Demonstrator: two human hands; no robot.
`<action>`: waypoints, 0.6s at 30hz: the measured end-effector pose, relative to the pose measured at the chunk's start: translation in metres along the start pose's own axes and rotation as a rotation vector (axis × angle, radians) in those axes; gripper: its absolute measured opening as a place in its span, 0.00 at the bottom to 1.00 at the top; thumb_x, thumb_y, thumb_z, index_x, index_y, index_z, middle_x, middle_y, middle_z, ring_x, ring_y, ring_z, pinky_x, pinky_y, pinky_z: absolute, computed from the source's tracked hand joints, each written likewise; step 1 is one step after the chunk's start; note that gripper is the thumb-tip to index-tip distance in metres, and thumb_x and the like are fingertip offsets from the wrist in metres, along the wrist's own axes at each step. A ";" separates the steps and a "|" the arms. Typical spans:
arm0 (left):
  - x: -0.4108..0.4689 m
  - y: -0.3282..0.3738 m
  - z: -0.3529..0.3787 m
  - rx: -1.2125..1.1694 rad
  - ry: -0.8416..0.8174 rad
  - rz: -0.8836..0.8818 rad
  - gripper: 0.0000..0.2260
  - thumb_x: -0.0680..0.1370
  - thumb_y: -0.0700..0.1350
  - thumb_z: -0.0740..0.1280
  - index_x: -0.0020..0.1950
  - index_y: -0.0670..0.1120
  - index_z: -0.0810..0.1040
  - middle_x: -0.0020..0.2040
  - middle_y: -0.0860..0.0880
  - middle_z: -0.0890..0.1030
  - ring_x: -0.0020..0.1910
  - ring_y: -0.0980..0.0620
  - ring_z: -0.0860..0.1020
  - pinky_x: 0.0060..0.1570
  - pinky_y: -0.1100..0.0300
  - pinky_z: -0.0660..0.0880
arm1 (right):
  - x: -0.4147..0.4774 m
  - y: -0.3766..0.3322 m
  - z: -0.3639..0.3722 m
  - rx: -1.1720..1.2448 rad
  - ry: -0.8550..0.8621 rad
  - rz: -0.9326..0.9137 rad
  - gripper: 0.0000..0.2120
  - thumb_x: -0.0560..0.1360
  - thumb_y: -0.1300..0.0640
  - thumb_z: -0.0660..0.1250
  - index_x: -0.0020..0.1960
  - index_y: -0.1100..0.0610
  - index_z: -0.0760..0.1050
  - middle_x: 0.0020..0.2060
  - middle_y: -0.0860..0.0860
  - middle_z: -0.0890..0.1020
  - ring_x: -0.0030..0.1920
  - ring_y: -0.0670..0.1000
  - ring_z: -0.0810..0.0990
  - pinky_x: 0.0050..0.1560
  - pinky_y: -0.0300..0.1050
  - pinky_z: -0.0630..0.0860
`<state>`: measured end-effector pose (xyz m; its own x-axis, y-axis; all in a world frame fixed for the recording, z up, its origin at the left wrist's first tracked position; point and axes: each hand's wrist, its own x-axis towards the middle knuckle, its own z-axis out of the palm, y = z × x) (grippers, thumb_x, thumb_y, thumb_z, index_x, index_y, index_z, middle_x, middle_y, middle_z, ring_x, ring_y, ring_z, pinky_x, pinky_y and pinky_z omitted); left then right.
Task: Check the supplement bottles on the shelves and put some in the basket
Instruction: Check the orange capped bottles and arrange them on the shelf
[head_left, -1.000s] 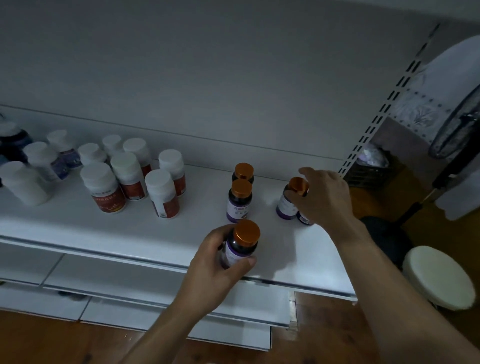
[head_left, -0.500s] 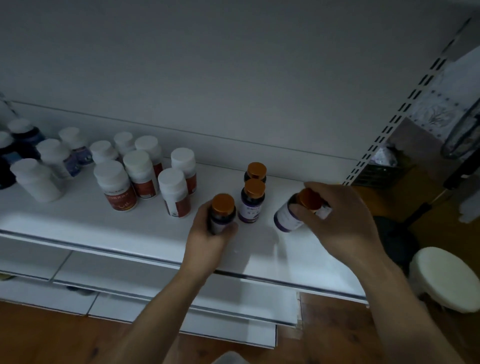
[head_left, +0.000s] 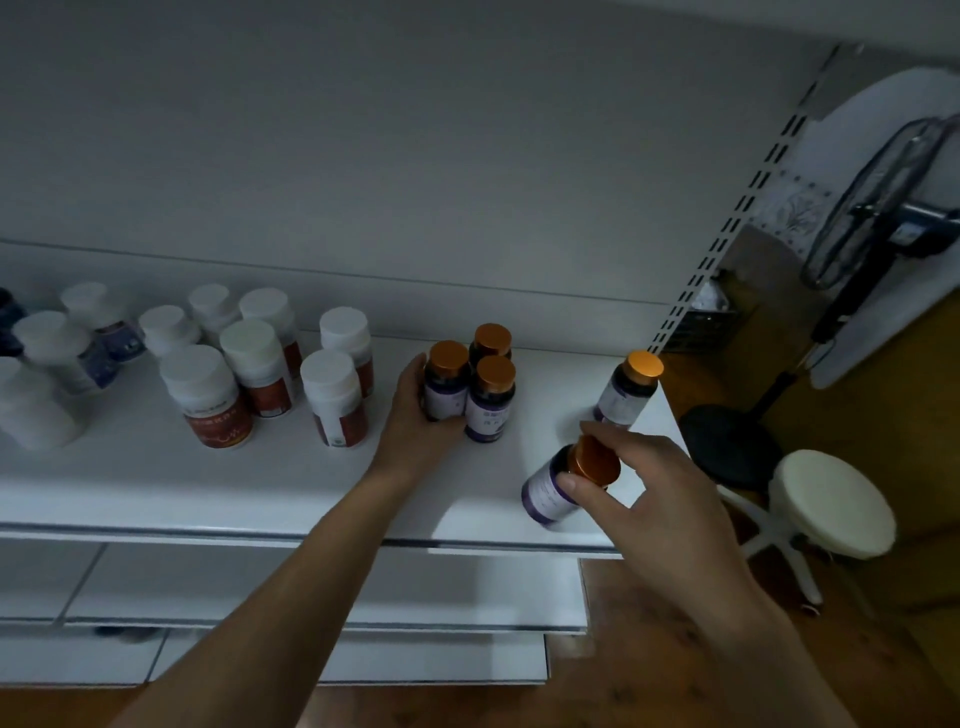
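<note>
Five orange-capped bottles show in the head view, on or above the white shelf (head_left: 156, 483). The left hand (head_left: 415, 415) grasps an upright bottle (head_left: 445, 382) that stands on the shelf, its fingers curled round the left side and its thumb low across the front. A pair of bottles (head_left: 491, 397) stands just right of those fingers, touching the held one. The right hand (head_left: 660, 493) pinches a tilted bottle (head_left: 550, 491) by its cap between thumb and fingertips, with the body slanting down to the left over the shelf's front edge. A lone bottle (head_left: 628, 389) stands just beyond the right fingertips, at the shelf's right end. White-capped bottles (head_left: 213, 395) stand well left of the left fingers. A stool (head_left: 831, 504) sits right of the right hand.
</note>
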<state>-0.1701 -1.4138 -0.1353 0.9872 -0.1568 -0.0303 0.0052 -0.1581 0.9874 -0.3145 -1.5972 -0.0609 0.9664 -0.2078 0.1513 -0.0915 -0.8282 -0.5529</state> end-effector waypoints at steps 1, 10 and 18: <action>-0.008 0.001 -0.003 0.005 0.014 -0.033 0.32 0.74 0.37 0.71 0.74 0.49 0.63 0.68 0.50 0.73 0.66 0.52 0.72 0.65 0.54 0.69 | -0.001 -0.001 -0.001 0.006 -0.013 0.005 0.25 0.72 0.42 0.70 0.68 0.44 0.72 0.62 0.45 0.77 0.59 0.40 0.68 0.58 0.40 0.67; -0.126 0.014 0.011 0.150 -0.213 0.134 0.30 0.75 0.45 0.73 0.71 0.61 0.64 0.67 0.67 0.71 0.67 0.64 0.70 0.65 0.67 0.68 | -0.008 -0.009 -0.013 0.045 -0.101 -0.075 0.25 0.71 0.40 0.70 0.67 0.39 0.71 0.57 0.35 0.71 0.57 0.36 0.67 0.57 0.35 0.65; -0.137 0.049 0.050 0.061 -0.145 0.156 0.23 0.70 0.56 0.73 0.62 0.66 0.71 0.57 0.61 0.79 0.58 0.57 0.77 0.55 0.65 0.75 | -0.021 -0.013 -0.033 0.230 -0.131 -0.267 0.30 0.64 0.30 0.64 0.65 0.27 0.59 0.60 0.27 0.69 0.63 0.27 0.62 0.56 0.20 0.60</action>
<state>-0.3129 -1.4487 -0.0909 0.9420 -0.3217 0.0954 -0.1595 -0.1790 0.9708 -0.3411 -1.5993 -0.0293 0.9729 0.0806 0.2166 0.2096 -0.7027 -0.6799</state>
